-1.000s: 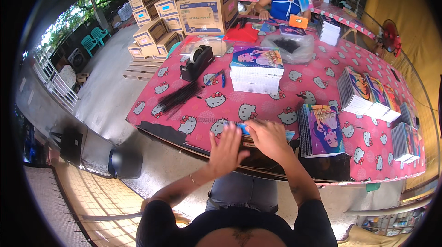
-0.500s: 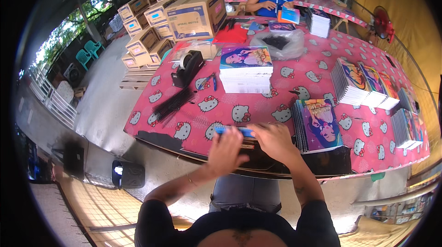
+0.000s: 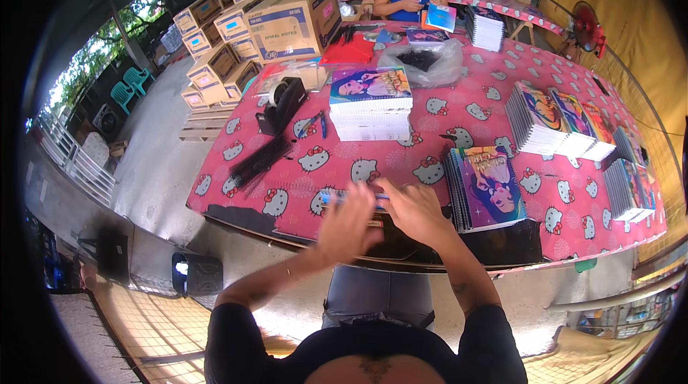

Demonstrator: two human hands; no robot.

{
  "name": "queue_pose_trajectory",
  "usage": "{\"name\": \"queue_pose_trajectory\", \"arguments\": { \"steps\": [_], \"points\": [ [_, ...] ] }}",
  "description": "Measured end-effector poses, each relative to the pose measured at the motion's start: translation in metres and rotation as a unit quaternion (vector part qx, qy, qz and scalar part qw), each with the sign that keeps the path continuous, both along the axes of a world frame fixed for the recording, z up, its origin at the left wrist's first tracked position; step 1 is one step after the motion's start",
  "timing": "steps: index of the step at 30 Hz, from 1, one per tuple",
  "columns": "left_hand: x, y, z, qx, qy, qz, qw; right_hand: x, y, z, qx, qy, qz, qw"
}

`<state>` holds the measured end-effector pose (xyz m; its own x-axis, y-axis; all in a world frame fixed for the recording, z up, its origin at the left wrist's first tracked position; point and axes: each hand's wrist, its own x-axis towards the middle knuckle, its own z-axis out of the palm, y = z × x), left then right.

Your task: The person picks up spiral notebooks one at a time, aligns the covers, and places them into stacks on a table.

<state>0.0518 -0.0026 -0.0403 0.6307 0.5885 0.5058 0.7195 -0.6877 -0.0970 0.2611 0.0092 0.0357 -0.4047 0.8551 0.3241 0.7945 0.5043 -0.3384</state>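
I have two hands meeting over a slim blue book (image 3: pixel 330 198), as I take it to be, at the near edge of the bench (image 3: pixel 401 156). The left hand's (image 3: pixel 347 225) grip is apart: its fingers stretch, blurred, across the blue strip. The right hand (image 3: pixel 414 212) bends over the other end, and I cannot tell whether its grip is clamped on the book. To do this well, I would let the right hand steady the book while the left palm stays light and level, so the edge neither skews nor snags. The book's long axis runs left to right, roughly along the bench edge; one end points left past the left fingers, the other is hidden. Which way its cover faces I cannot tell. Farther out, I see a purple stack (image 3: pixel 489 185) to the right, black coils (image 3: pixel 259 160) to the left, and a tall stack (image 3: pixel 370 108) beyond.
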Motion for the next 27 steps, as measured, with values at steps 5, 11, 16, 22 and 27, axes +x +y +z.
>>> {"name": "queue_pose_trajectory", "arguments": {
  "steps": [5, 11, 16, 22, 27],
  "points": [
    [0.015, -0.030, 0.008, -0.077, -0.027, -0.020, 0.997, 0.032, -0.029, 0.013, 0.084, 0.116, 0.012, 0.990],
    [0.010, 0.025, 0.088, -0.188, 0.029, -0.040, 0.981, 0.035, -0.020, -0.076, -0.146, 0.540, 0.033, 0.829],
    [0.015, 0.000, 0.020, -0.014, 0.043, -0.014, 0.999, 0.010, -0.017, -0.083, -0.090, 0.555, -0.025, 0.827],
    [0.023, 0.018, 0.050, 0.036, 0.087, 0.080, 0.992, 0.009, -0.017, -0.074, -0.101, 0.508, 0.020, 0.855],
    [0.032, 0.013, 0.051, -0.003, 0.089, 0.048, 0.995, 0.026, -0.014, -0.088, -0.141, 0.458, 0.042, 0.877]
  ]
}}
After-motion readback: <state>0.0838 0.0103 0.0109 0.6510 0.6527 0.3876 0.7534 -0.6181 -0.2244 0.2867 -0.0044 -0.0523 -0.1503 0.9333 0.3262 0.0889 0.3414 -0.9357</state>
